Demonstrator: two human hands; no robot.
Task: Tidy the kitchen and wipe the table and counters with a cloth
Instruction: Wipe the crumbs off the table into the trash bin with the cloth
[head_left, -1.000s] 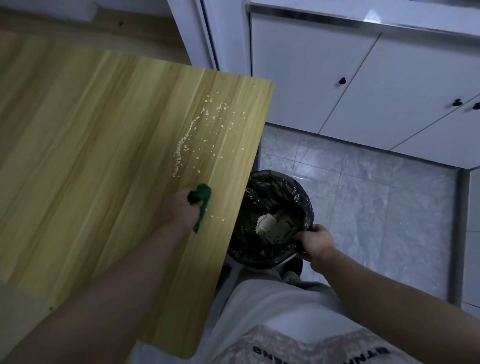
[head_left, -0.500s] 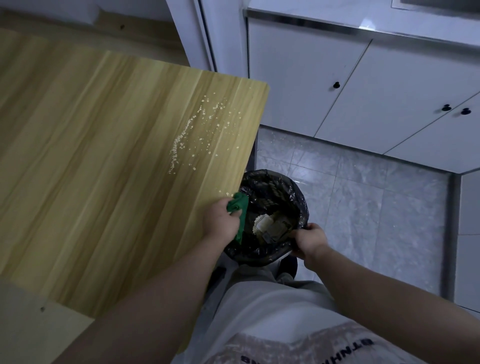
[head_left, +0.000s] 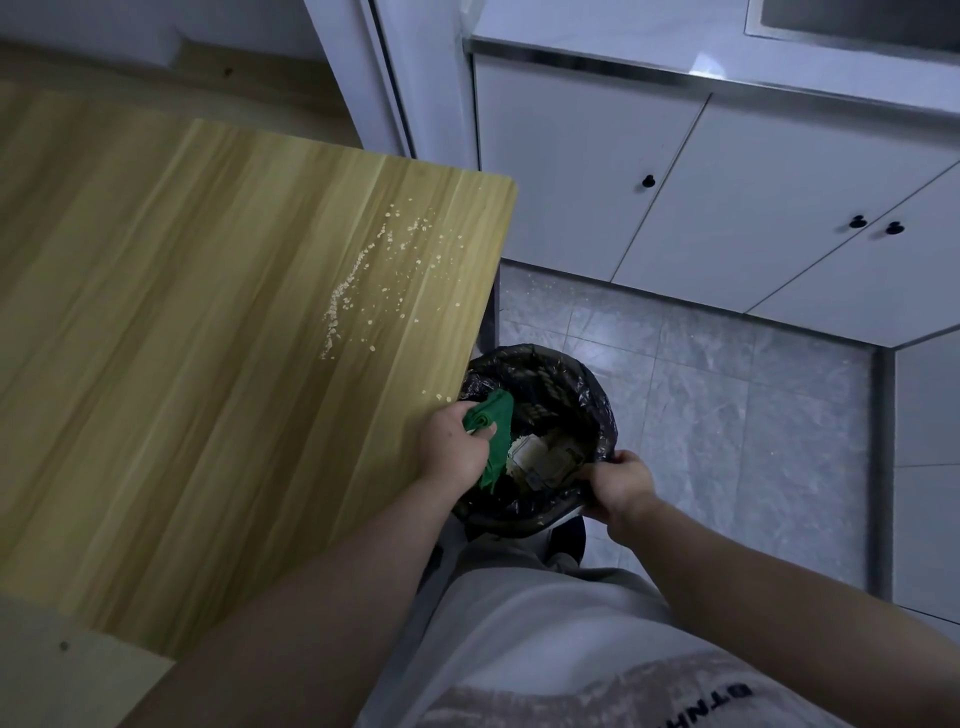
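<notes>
My left hand grips a green cloth at the right edge of the wooden table, and the cloth hangs over the open mouth of a bin lined with a black bag. My right hand holds the bin's rim on its near right side, keeping it just below the table edge. Pale crumbs lie scattered in a streak on the table near its far right corner. A few crumbs sit right at the edge by the cloth. Packaging waste lies inside the bin.
White cabinets with black knobs run along the far side under a grey counter. A grey tiled floor lies between cabinets and table. My torso in a light shirt fills the lower middle.
My left hand swept the cloth rightwards across the table to its edge and over the bin. My right hand kept hold of the bin's rim.
</notes>
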